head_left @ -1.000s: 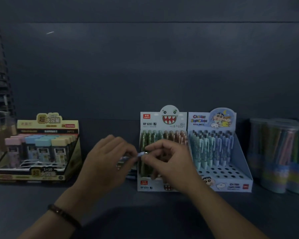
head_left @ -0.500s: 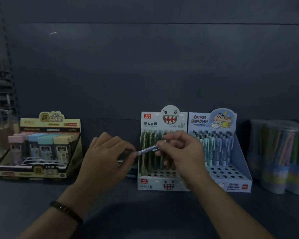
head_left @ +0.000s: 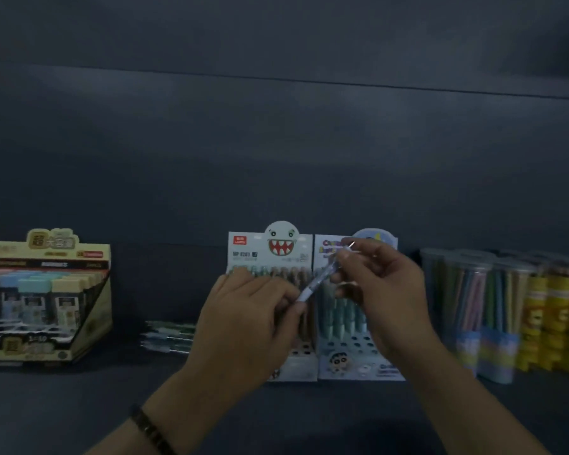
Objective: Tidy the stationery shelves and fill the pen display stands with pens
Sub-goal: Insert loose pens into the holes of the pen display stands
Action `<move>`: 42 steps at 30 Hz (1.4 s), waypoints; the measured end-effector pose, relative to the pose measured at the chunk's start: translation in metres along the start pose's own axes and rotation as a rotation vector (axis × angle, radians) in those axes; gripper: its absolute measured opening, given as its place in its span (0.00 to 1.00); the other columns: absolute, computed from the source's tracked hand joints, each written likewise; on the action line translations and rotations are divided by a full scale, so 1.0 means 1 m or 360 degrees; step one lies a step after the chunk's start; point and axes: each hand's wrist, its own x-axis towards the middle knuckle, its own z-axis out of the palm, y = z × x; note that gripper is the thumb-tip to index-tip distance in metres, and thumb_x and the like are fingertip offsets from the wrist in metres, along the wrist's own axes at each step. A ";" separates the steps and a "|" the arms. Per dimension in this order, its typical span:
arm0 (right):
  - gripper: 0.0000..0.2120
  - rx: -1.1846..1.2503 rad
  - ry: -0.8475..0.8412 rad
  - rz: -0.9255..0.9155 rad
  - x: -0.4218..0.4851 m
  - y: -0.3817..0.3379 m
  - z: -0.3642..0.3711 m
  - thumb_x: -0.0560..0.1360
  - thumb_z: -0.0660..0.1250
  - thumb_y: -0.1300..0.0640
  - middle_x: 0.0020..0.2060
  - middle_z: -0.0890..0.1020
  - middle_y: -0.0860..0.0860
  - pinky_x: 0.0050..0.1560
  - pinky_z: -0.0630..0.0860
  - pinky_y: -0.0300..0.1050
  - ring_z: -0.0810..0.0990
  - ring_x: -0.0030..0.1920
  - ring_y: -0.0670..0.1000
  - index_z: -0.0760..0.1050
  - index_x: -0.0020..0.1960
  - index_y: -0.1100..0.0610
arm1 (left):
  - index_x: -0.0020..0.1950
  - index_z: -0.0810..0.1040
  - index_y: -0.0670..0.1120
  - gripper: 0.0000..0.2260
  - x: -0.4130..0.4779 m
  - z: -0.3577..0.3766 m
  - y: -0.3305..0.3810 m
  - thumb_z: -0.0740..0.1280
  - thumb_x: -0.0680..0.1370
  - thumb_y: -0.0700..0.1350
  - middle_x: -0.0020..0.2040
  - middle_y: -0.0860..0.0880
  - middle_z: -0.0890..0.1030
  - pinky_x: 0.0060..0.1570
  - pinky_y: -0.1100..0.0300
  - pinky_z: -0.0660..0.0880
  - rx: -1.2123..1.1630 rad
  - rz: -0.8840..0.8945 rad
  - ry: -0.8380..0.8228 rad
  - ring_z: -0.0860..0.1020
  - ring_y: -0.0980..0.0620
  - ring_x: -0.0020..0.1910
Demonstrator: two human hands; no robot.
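Observation:
Two pen display stands sit side by side on the dark shelf: a white one with a toothy monster face point(head_left: 281, 244) and a pale blue cartoon one point(head_left: 388, 366). Both hold rows of pens and show empty holes in front. My right hand point(head_left: 385, 293) pinches a clear pen point(head_left: 316, 284), tilted with its tip up, in front of the blue stand. My left hand point(head_left: 250, 320) is curled in front of the white stand, with its fingertips at the pen's lower end. A few loose pens point(head_left: 168, 336) lie on the shelf left of my left hand.
A yellow display box of pastel cases point(head_left: 43, 297) stands at the left. Clear tubes of coloured pencils point(head_left: 473, 310) and yellow packs point(head_left: 559, 316) crowd the right. The shelf's back wall is close behind the stands.
My right hand has lifted the pen up and to the right, from the white stand to the front of the blue one, and turned it tip up. The view has shifted.

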 end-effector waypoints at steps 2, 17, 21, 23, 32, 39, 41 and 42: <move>0.05 -0.0107 0.0077 -0.0046 0.010 -0.009 -0.025 0.78 0.74 0.64 0.39 0.86 0.59 0.36 0.80 0.46 0.83 0.35 0.55 0.84 0.53 0.61 | 0.49 0.78 0.58 0.08 0.011 0.016 0.021 0.66 0.80 0.60 0.37 0.61 0.76 0.48 0.54 0.71 -0.0083 -0.0069 -0.0120 0.72 0.56 0.41; 0.07 -0.1628 0.0262 -0.1107 0.041 0.030 -0.114 0.79 0.73 0.57 0.42 0.84 0.53 0.42 0.77 0.46 0.81 0.40 0.52 0.82 0.57 0.58 | 0.75 0.74 0.58 0.23 -0.016 0.099 0.072 0.60 0.82 0.63 0.62 0.60 0.73 0.65 0.56 0.69 0.0099 0.0139 -0.0809 0.68 0.55 0.62; 0.07 -0.1655 0.0191 -0.1036 0.045 0.035 -0.115 0.79 0.72 0.59 0.39 0.83 0.53 0.41 0.78 0.50 0.81 0.39 0.53 0.82 0.57 0.58 | 0.74 0.76 0.58 0.22 -0.018 0.098 0.069 0.61 0.81 0.62 0.59 0.60 0.75 0.61 0.57 0.69 0.0094 0.0149 -0.0834 0.70 0.56 0.59; 0.07 -0.1653 0.0188 -0.1011 0.045 0.037 -0.116 0.78 0.72 0.60 0.38 0.83 0.52 0.41 0.76 0.47 0.81 0.38 0.52 0.82 0.56 0.58 | 0.73 0.76 0.58 0.22 -0.017 0.099 0.070 0.61 0.81 0.61 0.58 0.60 0.75 0.60 0.58 0.68 0.0105 0.0147 -0.0840 0.70 0.56 0.58; 0.13 -0.1738 0.0053 -0.0808 0.042 0.043 -0.115 0.80 0.72 0.60 0.39 0.85 0.54 0.42 0.75 0.42 0.80 0.39 0.51 0.80 0.64 0.60 | 0.70 0.79 0.58 0.21 -0.018 0.101 0.068 0.62 0.79 0.61 0.56 0.61 0.75 0.59 0.56 0.72 0.0087 0.0161 -0.0792 0.72 0.56 0.56; 0.09 -0.1804 -0.0053 -0.0572 0.038 0.045 -0.114 0.80 0.70 0.63 0.34 0.82 0.54 0.35 0.82 0.55 0.80 0.32 0.54 0.79 0.60 0.56 | 0.72 0.77 0.59 0.22 -0.016 0.098 0.068 0.61 0.80 0.61 0.58 0.61 0.75 0.62 0.55 0.71 0.0060 0.0162 -0.0825 0.71 0.56 0.59; 0.11 -0.1808 -0.0065 -0.0568 0.036 0.046 -0.115 0.80 0.69 0.64 0.31 0.81 0.53 0.32 0.82 0.54 0.80 0.29 0.53 0.78 0.60 0.55 | 0.72 0.77 0.60 0.21 -0.017 0.098 0.067 0.61 0.80 0.61 0.57 0.62 0.75 0.62 0.55 0.71 0.0042 0.0168 -0.0823 0.71 0.56 0.58; 0.12 -0.1814 -0.0070 -0.0565 0.035 0.045 -0.115 0.80 0.69 0.64 0.30 0.80 0.52 0.32 0.81 0.54 0.79 0.29 0.51 0.78 0.61 0.54 | 0.71 0.77 0.60 0.20 -0.017 0.098 0.066 0.61 0.80 0.61 0.57 0.62 0.75 0.61 0.55 0.71 0.0030 0.0175 -0.0813 0.71 0.57 0.57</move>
